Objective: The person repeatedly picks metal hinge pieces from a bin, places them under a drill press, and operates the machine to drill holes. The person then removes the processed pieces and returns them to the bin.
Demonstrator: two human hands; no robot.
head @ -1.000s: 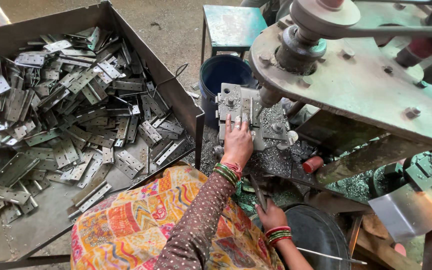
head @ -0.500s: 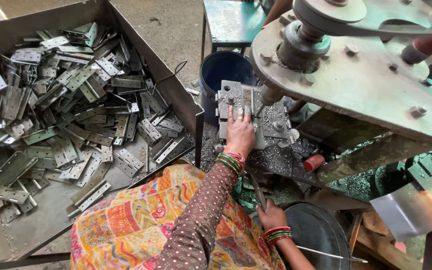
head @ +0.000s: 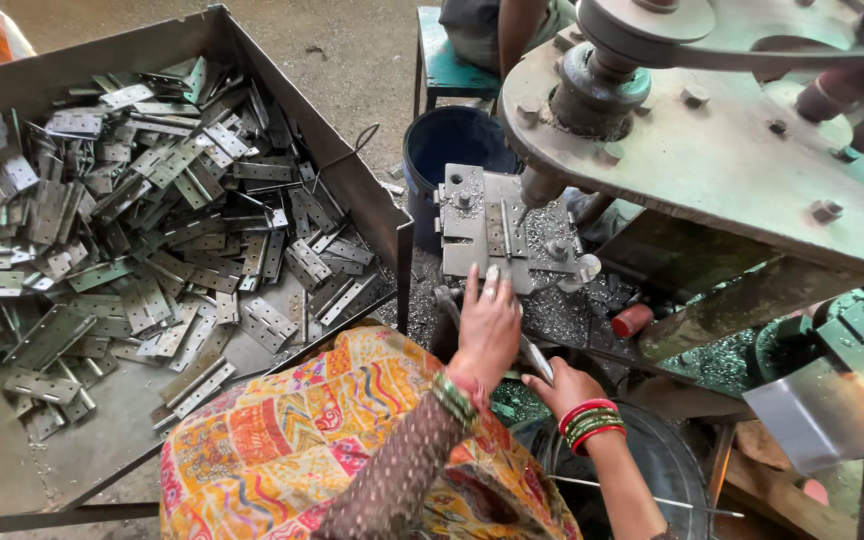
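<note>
A grey metal jig plate sits under the drill spindle of a green machine, with a narrow hinge strip lying on it. My left hand reaches to the plate's near edge, fingers stretched out and fingertips touching it, holding nothing. My right hand, with red bangles on the wrist, is lower and closer to me, closed around a slim metal lever. Metal shavings cover the bed around the plate.
A large steel tray on the left holds several loose hinges. A blue bucket stands behind the plate, and another person sits on a teal stool. The machine's green arm overhangs the right. A red cylinder lies nearby.
My left hand has drawn back from the middle of the jig plate to its near edge. The right hand has stayed on the lever.
</note>
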